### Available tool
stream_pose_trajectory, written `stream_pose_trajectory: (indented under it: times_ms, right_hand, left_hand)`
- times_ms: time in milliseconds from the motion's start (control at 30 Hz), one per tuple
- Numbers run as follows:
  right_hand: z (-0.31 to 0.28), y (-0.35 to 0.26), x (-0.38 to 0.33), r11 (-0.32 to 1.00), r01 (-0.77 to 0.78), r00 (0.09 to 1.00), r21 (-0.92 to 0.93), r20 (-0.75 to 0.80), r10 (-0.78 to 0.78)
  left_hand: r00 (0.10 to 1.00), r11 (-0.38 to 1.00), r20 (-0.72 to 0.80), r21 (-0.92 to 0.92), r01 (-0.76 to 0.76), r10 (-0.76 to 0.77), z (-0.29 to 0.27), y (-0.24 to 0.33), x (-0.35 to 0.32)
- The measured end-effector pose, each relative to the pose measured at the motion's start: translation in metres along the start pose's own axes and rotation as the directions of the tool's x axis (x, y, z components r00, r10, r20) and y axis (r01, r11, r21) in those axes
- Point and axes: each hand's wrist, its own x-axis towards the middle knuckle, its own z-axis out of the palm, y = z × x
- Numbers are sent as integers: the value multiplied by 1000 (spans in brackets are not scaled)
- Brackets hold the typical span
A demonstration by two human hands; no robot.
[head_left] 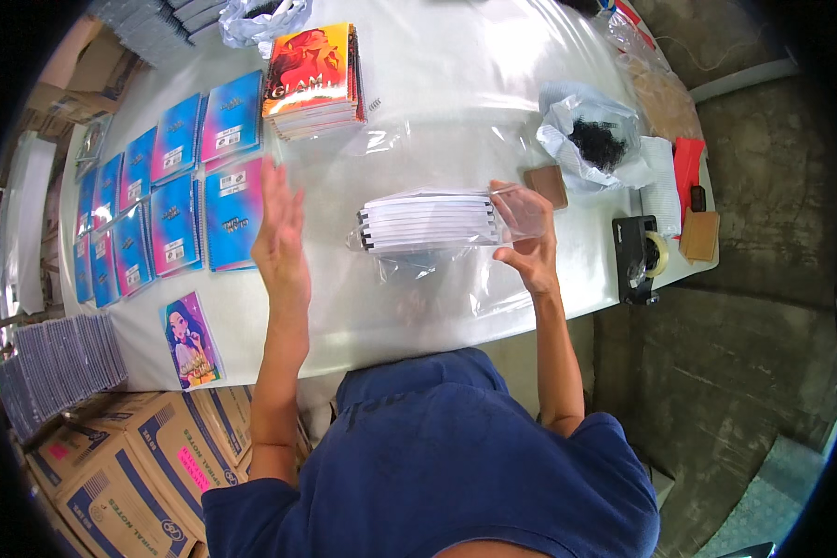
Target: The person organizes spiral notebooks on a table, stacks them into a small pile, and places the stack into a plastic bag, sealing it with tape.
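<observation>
A stack of notebooks (428, 221) in a clear plastic bag stands in the middle of the table, white page edges up and black bindings at its left end. My right hand (533, 244) curves around the stack's right end, fingers at the far corner and thumb at the near one, with loose film across the palm. To the left, apart from the stack, my left hand (284, 237) is raised with its fingers stretched out and holds nothing. Beside it lie several blue-and-pink spiral notebooks (234, 214) in rows.
A pile of orange-covered notebooks (312, 79) stands at the back. At right are a white bag of black bits (595, 139), a brown block (546, 186) and a tape dispenser (637, 260). A purple booklet (192, 341) lies front left, above cardboard boxes (149, 465).
</observation>
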Motion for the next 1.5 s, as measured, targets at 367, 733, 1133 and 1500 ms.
stream_pose_trajectory:
  times_ms: [367, 733, 1133, 1500]
  right_hand:
    - [7, 10, -7, 985, 62, 998, -163, -19, -65]
    - [25, -38, 6, 937, 129, 991, -326, 78, -109]
    - [34, -89, 33, 902, 333, 942, -275, 151, -301]
    - [8, 6, -2, 967, 61, 996, -249, 74, -44]
  left_hand:
    - [919, 836, 394, 511, -199, -22, -30, -29, -24]
    - [959, 888, 283, 445, -117, -15, -24, -26, -33]
    - [850, 656, 505, 694, -297, -149, 1, -8, -8]
    - [913, 883, 396, 458, -104, -98, 8, -30, -18]
